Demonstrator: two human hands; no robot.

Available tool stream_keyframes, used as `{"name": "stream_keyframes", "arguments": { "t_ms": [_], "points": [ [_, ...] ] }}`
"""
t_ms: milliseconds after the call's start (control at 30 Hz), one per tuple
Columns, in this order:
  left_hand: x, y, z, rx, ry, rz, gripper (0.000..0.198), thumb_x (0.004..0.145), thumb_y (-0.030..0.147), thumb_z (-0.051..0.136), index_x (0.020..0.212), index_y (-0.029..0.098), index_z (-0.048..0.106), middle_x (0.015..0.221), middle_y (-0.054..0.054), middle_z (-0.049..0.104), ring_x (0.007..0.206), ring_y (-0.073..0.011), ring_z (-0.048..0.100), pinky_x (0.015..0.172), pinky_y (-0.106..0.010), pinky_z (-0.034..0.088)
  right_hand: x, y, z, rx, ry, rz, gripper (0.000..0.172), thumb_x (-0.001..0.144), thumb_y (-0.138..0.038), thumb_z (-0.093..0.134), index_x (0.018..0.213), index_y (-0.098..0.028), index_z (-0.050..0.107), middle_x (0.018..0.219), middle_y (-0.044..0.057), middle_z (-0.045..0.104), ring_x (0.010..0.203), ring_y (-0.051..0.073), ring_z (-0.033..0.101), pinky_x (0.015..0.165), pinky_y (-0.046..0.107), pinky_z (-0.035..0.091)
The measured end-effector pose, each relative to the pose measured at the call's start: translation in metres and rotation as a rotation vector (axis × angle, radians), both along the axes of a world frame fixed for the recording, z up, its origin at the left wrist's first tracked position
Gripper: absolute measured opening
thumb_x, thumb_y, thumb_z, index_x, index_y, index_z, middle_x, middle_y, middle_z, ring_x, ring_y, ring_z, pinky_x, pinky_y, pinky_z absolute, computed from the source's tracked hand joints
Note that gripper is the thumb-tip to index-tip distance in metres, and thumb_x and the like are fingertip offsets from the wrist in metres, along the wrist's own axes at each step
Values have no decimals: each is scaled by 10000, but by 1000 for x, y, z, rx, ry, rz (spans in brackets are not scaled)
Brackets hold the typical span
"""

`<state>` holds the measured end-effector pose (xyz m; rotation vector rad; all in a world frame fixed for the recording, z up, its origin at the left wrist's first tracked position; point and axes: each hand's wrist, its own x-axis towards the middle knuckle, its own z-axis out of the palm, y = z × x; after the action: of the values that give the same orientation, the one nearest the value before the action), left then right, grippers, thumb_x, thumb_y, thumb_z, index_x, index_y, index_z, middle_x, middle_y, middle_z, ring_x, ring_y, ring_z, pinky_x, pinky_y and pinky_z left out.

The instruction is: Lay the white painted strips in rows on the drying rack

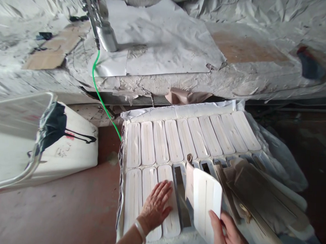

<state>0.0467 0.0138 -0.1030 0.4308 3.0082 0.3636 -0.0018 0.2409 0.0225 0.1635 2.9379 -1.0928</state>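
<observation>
Left hand (156,205) lies flat, fingers spread, on the white panels (159,194) laid in rows. Right hand (229,236) grips a loose white panel (205,206) tilted upright, just beside the left.

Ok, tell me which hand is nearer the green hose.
Left. The left hand lies flat on the white strips, below the green hose; the right hand holds a white panel farther right.

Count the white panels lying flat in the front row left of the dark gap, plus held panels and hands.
flat front-row panels: 3
held panel: 1
hands: 2, left hand, right hand
Total: 6
</observation>
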Motion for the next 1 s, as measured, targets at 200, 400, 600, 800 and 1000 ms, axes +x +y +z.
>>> {"name": "stream_keyframes", "arguments": {
  "t_ms": [200,400,600,800,1000],
  "points": [
    [0,0,1,41,9,5,739,902,329,566,1521,139,210,1601,-106,179,1455,-302,232,1110,-506,443,5,1,-49,-1,92,237,263,950,-388,511,867,-168,628,720,63,680,609,146,624,639,217,472],
    [-1,2,-4,109,52,42,713,898,274,565,1511,139,228,1588,-107,232,1455,-296,243,1106,-525,445,6,2,-81,1,-180,220,383,951,-513,422,747,-202,516,586,-37,471,530,114,429,575,233,374],
    [-5,11,-8,155,105,91,718,846,268,652,1467,129,318,1531,-94,366,1422,-315,293,1098,-546,423,-42,-9,-115,-96,-478,272,430,885,-594,399,674,-220,367,575,-62,339,570,123,344,579,263,272],
    [-14,11,-9,134,77,101,720,805,278,710,1435,145,388,1476,-83,453,1335,-321,399,1041,-533,450,-57,-3,-149,-175,-619,338,394,833,-559,441,657,-218,353,587,-66,328,585,111,335,563,251,276],
    [-21,13,-5,97,46,120,713,839,336,668,1471,228,358,1529,7,378,1313,-323,424,993,-540,486,-63,-6,-154,-174,-663,350,373,811,-539,450,655,-215,349,589,-71,306,593,105,304,559,251,252]
  ]
}}
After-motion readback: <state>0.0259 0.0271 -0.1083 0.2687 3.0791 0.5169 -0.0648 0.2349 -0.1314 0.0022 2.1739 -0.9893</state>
